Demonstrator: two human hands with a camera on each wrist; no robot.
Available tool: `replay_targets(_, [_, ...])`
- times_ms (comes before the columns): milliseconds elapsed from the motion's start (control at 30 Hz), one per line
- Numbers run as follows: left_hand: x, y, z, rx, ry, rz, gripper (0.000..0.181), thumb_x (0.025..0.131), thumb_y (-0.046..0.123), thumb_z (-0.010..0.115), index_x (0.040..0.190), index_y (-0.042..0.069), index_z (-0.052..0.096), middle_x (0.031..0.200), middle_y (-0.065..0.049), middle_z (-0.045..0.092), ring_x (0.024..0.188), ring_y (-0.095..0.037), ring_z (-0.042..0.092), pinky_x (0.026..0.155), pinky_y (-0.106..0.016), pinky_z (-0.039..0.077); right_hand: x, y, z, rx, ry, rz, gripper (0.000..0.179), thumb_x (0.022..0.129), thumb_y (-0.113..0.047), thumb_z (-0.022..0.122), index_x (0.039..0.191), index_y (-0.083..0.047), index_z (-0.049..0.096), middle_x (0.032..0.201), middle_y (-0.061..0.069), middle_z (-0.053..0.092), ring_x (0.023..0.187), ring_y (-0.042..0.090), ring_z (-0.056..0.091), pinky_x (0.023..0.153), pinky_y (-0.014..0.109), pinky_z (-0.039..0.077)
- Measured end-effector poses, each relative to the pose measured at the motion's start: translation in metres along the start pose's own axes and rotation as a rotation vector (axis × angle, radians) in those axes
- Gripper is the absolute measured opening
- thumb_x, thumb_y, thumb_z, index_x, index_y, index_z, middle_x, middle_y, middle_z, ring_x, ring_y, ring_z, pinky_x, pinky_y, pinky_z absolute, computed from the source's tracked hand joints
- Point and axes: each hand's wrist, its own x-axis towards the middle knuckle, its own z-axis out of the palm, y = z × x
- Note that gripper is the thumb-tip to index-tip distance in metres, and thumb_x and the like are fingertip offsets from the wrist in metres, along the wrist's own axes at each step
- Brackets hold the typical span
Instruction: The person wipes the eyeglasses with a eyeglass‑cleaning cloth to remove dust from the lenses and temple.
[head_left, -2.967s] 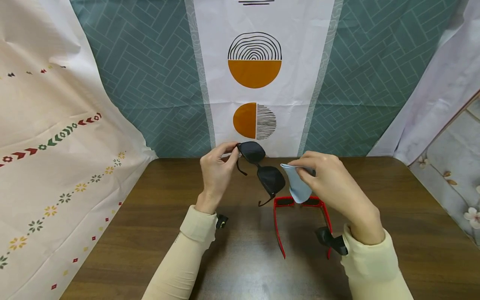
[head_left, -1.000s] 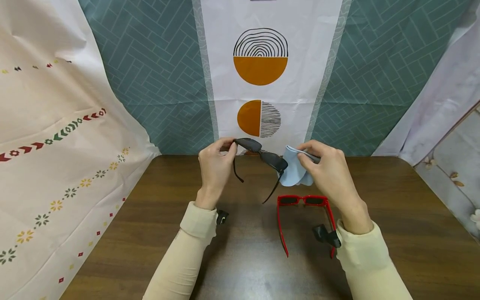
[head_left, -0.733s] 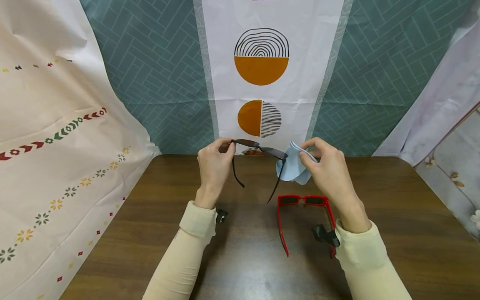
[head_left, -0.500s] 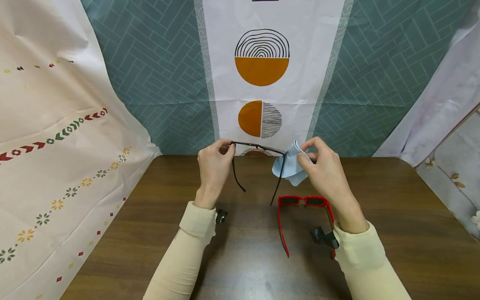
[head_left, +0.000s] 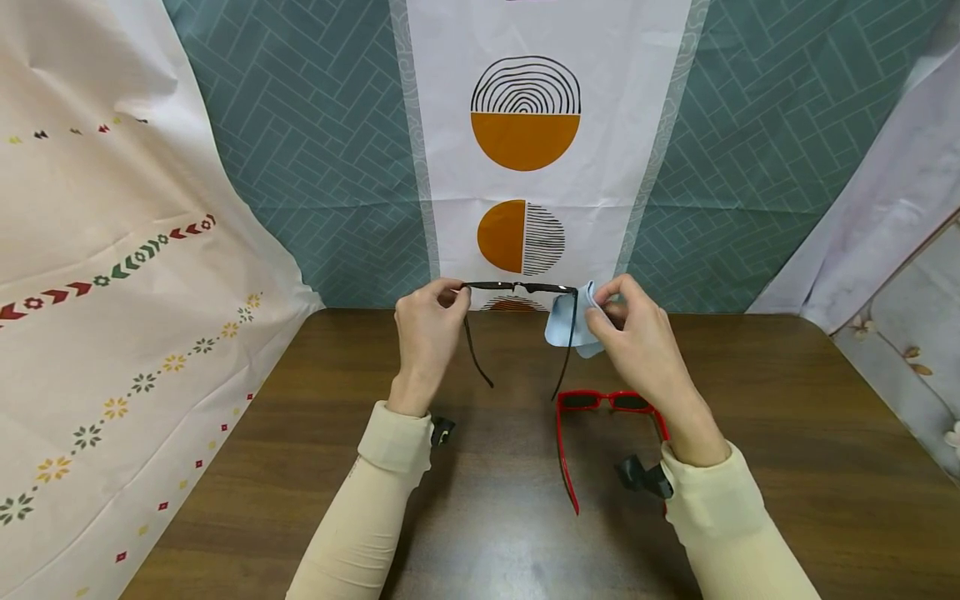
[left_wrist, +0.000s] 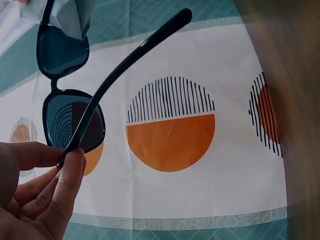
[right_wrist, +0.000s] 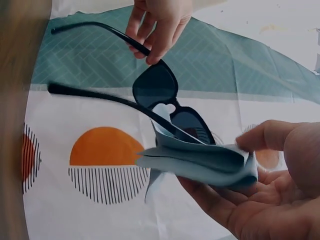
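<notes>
My left hand [head_left: 429,333] pinches a pair of black sunglasses [head_left: 517,287] at the left hinge, finger and thumb meeting there in the left wrist view. The glasses are held up above the table with both temples unfolded and pointing toward me. A folded light blue cloth [head_left: 564,323] is pinched between thumb and fingers of my right hand [head_left: 637,329]. In the right wrist view the cloth [right_wrist: 200,160] lies right at the far hinge and overlaps part of one dark lens [right_wrist: 187,124].
Red-framed sunglasses [head_left: 561,450] lie unfolded on the brown wooden table [head_left: 300,467], below the right hand; the right wrist camera and sleeve cover part of one temple. A patterned cloth backdrop [head_left: 337,167] hangs behind the table, with a cream printed cloth [head_left: 112,333] at the left.
The black sunglasses have tilted from lenses facing me to nearly edge-on, their frame now level. My right hand has brought the blue cloth leftward to the right hinge of the glasses.
</notes>
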Motion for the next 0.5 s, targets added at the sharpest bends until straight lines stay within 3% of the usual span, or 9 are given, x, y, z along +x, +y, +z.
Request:
replay_targets(100, [0.0, 0.0007, -0.0006, -0.006, 0.005, -0.003, 0.015, 0.096, 0.016, 0.072, 0.098, 0.005, 0.082, 0.08, -0.006, 0.078, 0.071, -0.025, 0.072, 0.071, -0.045, 0.056, 0.0014, 0.0009, 0.0025, 0.03, -0.001, -0.036, 0.021, 0.107, -0.024, 0.058, 0.112, -0.003, 0.057, 0.105, 0.012, 0.072, 0.093, 0.025, 0.062, 0.082, 0.029, 0.045])
replay_targets(200, [0.0003, 0.0016, -0.0011, -0.016, 0.015, -0.003, 0.015, 0.096, 0.016, 0.072, 0.099, 0.006, 0.082, 0.08, -0.006, 0.078, 0.072, -0.026, 0.073, 0.069, -0.044, 0.055, 0.0031, 0.0022, 0.004, 0.079, 0.008, -0.076, 0.029, 0.11, -0.027, 0.055, 0.111, 0.001, 0.061, 0.102, 0.016, 0.069, 0.093, 0.026, 0.065, 0.082, 0.023, 0.05])
replay_targets(333, [0.0003, 0.0037, -0.0009, -0.046, 0.033, 0.011, 0.015, 0.096, 0.016, 0.072, 0.099, 0.005, 0.082, 0.082, -0.006, 0.078, 0.071, -0.024, 0.073, 0.067, -0.041, 0.055, 0.0052, 0.0048, 0.0048, 0.199, 0.022, -0.08, 0.024, 0.11, -0.016, 0.053, 0.112, 0.007, 0.06, 0.104, 0.018, 0.068, 0.09, 0.015, 0.069, 0.084, 0.02, 0.056])
replay_targets(500, [-0.0012, 0.0082, -0.0005, -0.106, 0.057, 0.027, 0.014, 0.096, 0.014, 0.073, 0.101, 0.004, 0.081, 0.084, -0.008, 0.078, 0.071, -0.022, 0.073, 0.068, -0.039, 0.057, 0.0073, 0.007, 0.0064, 0.349, 0.074, -0.053, 0.018, 0.105, -0.007, 0.059, 0.116, 0.008, 0.056, 0.098, 0.002, 0.071, 0.081, 0.009, 0.069, 0.081, 0.023, 0.057])
